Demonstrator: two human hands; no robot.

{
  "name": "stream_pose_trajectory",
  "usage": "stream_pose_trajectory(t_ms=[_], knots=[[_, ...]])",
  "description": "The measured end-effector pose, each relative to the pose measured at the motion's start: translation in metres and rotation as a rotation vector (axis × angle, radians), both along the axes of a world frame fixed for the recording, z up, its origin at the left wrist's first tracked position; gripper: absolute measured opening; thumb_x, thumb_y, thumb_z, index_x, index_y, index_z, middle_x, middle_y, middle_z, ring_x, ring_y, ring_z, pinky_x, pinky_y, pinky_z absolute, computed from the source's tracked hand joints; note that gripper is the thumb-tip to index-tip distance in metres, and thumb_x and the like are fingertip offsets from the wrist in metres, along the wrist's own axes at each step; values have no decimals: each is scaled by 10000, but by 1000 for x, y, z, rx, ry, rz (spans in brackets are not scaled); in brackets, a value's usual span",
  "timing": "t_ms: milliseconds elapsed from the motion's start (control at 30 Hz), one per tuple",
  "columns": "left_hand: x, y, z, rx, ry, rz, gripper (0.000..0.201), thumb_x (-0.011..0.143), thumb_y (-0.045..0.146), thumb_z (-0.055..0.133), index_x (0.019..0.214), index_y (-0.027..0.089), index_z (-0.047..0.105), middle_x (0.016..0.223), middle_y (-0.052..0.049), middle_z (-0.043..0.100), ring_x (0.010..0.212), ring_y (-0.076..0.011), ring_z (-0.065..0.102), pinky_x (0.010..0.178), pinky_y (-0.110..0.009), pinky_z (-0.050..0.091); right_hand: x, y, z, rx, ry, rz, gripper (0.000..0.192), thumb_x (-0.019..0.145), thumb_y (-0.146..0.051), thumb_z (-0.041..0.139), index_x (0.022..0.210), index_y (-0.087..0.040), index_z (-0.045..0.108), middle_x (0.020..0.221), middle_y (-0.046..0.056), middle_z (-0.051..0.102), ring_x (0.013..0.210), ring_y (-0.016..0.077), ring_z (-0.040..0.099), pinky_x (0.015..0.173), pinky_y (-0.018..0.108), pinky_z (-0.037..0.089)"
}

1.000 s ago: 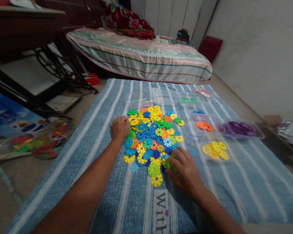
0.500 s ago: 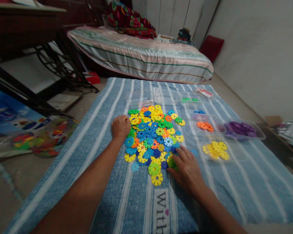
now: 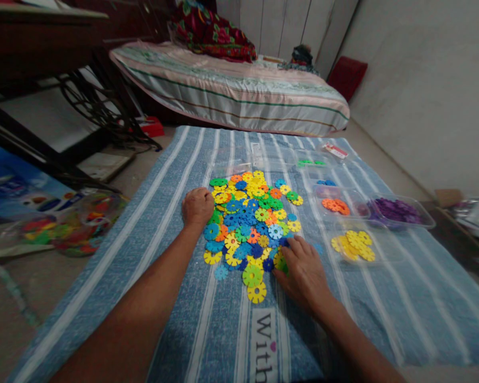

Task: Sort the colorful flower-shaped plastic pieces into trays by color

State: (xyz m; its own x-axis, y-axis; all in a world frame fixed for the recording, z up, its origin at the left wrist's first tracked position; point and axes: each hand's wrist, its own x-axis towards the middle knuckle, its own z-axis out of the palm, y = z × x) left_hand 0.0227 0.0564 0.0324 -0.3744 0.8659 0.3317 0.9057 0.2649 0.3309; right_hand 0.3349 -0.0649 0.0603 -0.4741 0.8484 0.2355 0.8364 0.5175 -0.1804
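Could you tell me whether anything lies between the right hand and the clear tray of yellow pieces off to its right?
Nothing visible does. The right hand rests at the near right edge of the pile of snowflake discs, and only bare striped blue cloth and one stray blue disc lie between it and the tray of yellow pieces.

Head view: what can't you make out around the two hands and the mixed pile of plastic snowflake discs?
- Right hand: fingertips and any disc under them, hidden by its back.
- Left hand: closed fist hides contents.
- Clear plastic tray: green pieces too small to identify.
- Printed word on blue striped cloth: cut off by bottom edge.
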Motion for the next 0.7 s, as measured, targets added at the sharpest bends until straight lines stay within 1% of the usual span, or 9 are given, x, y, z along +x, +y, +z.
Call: stream_pose_trajectory(t_ms=[133, 233, 333, 400, 467, 567, 633, 700], knots=[[0, 0, -1, 1, -8, -4, 229, 856, 216, 416, 748, 225, 618, 952, -95, 714, 967, -255, 622, 866, -379, 459, -2, 3, -2, -12, 50, 19, 199, 776, -180, 663, 974, -173, 683, 1181, 175, 672, 1248, 388, 532, 1000, 556, 478], [-1, 0, -2, 10, -9, -10, 227, 851, 211, 424, 758, 227, 631, 951, -95, 714, 981, -258, 621, 884, -386, 460, -3, 3, -4, 2, 154, 60, 190, 793, -187, 621, 974, -176, 674, 1202, 182, 662, 1262, 379, 527, 1021, 577, 463], [-1, 1, -3, 7, -18, -6, 235, 860, 217, 416, 766, 224, 631, 982, -98, 718, 1016, -258, 623, 903, -384, 459, -4, 2, -4, 44, 386, 140, 247, 840, -261, 621, 1073, -191, 658, 1253, 160, 653, 1288, 339, 534, 1058, 555, 460], [-1, 1, -4, 6, -26, 5, 241, 868, 223, 407, 766, 223, 625, 1005, -101, 720, 1039, -257, 622, 910, -380, 458, -3, 2, -2, 44, 560, 174, 269, 864, -312, 636, 1113, -212, 644, 1253, 137, 663, 1260, 303, 574, 1055, 516, 484], [-1, 1, -4, 8, -28, 10, 241, 870, 225, 403, 764, 222, 619, 1013, -104, 721, 1047, -258, 622, 910, -380, 456, -1, 2, 3, 24, 683, 173, 259, 876, -330, 651, 1113, -224, 642, 1222, 121, 687, 1203, 277, 622, 1030, 478, 515], [-1, 1, -4, 9, -18, 0, 231, 861, 223, 409, 756, 223, 614, 989, -106, 721, 1012, -262, 625, 893, -386, 457, 12, 7, 13, 42, 737, 100, 252, 892, -332, 656, 1122, -230, 650, 1155, 101, 722, 1113, 256, 674, 968, 433, 551], [-1, 1, -4, 8, -7, -5, 228, 859, 224, 410, 748, 225, 609, 971, -100, 718, 984, -257, 625, 877, -381, 457, 30, 13, 19, 120, 697, 0, 266, 897, -358, 656, 1129, -229, 658, 1109, 95, 736, 1055, 256, 694, 926, 426, 562], [-2, 1, -3, 8, 1, -5, 229, 863, 228, 408, 742, 227, 603, 961, -93, 715, 974, -250, 623, 866, -370, 456, 54, 21, 25, 238, 602, -119, 296, 892, -411, 654, 1115, -217, 669, 1079, 106, 739, 1011, 274, 698, 905, 444, 557]])
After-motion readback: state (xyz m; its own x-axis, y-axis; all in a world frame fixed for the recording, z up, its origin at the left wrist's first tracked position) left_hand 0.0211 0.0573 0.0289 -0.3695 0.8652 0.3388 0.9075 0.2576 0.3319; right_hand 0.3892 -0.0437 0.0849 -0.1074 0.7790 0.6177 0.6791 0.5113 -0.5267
